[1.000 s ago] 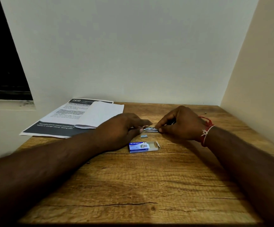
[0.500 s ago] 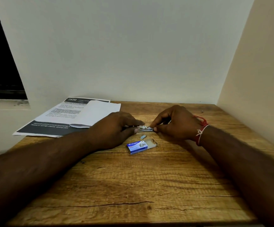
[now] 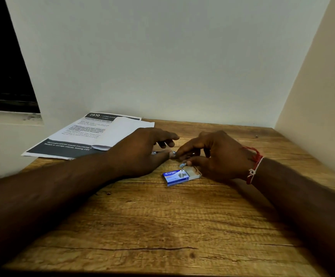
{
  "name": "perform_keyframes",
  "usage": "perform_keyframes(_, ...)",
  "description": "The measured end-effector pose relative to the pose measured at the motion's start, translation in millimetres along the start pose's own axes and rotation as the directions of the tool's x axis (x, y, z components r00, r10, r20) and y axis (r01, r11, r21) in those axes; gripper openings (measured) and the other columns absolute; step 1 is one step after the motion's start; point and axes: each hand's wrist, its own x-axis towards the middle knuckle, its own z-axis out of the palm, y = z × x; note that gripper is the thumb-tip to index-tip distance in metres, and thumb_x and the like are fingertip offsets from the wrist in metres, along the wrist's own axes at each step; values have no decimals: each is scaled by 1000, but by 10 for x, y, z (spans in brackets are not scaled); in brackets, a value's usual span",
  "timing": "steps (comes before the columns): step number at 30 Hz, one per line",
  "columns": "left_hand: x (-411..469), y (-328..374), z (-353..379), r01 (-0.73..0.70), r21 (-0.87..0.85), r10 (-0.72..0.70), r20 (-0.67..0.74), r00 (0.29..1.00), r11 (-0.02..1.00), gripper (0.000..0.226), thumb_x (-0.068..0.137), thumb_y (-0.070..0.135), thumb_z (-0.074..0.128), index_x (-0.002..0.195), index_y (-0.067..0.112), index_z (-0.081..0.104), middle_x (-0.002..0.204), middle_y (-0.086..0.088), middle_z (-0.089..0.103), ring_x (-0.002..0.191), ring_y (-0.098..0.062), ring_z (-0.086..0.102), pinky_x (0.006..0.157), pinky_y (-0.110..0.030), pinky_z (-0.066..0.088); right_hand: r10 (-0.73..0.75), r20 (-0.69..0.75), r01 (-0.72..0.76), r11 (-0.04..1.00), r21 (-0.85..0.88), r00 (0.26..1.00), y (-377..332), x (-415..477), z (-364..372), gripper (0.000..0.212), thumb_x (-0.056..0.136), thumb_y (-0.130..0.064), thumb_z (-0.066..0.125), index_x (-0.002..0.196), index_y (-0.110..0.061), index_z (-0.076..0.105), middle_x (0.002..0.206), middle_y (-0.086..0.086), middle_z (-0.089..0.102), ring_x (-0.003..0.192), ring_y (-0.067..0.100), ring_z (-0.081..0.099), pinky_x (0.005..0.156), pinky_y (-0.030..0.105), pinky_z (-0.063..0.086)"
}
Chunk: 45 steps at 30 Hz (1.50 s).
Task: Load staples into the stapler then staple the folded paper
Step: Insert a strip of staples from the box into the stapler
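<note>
Most of the small silver metal stapler [image 3: 174, 153] is hidden from me under the two hands; I make out only a glint between the thumbs, low on the brown wooden table [image 3: 162, 226], and I cannot tell whether it stands open. The left hand [image 3: 140, 150] lies palm down over it, thumb along its near side, fingers reaching forward and loosely curved; I cannot tell if they close on it. The right hand [image 3: 218, 154] arches knuckles up, forefinger and thumb pinching the stapler's end. A short pale-blue strip of staples [image 3: 182, 164] lies just beside that thumb, contact unclear; the blue cardboard staple box [image 3: 174, 177] sits near, tray slid out. The folded white paper [image 3: 126, 130] rests on a printed sheet [image 3: 76, 136], its near corner hidden behind the left hand.
</note>
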Motion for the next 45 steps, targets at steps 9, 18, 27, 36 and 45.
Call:
perform_keyframes(9,-113,120,-318,-75,-99,92,175,980,992,14,97,47,85,98,34,81,86,9,79,79,-6,71,70,-32,58,69,5,-69,997,42,998,-7,19,52,41,92,-16,88,125,-36,73,97,-22,84,90,-8,73,73,5,48)
perform_keyframes(18,-181,151,-264,-85,-29,90,329,940,996,40,79,68,92,97,35,80,88,12,75,77,-10,71,72,-46,64,-14,164,0,996,89,986,-219,-108,-321,61,91,-20,89,140,-35,56,102,-18,85,103,14,80,86,44,63)
perform_keyframes(27,-123,38,-301,-183,-20,179,326,928,983,29,95,47,87,123,38,86,99,15,71,86,-12,69,72,-30,58,-92,222,85,996,40,971,-278,-99,-290,75,91,-18,89,155,-34,52,103,-23,83,102,6,78,84,21,55)
perform_keyframes(36,-114,10,-298,-196,-16,191,323,927,980,32,96,48,87,127,39,85,103,15,73,91,-13,70,73,-29,58,-111,196,116,993,-15,974,-275,-102,-327,86,88,-27,91,161,-45,47,116,-31,80,112,2,76,88,29,62)
perform_keyframes(45,-116,17,-286,-128,-15,126,308,943,992,30,91,53,89,117,37,87,99,16,74,86,-11,72,72,-29,60,62,202,-109,968,227,977,-88,-120,-399,18,81,-32,94,97,-28,88,94,-5,85,86,12,80,84,38,67)
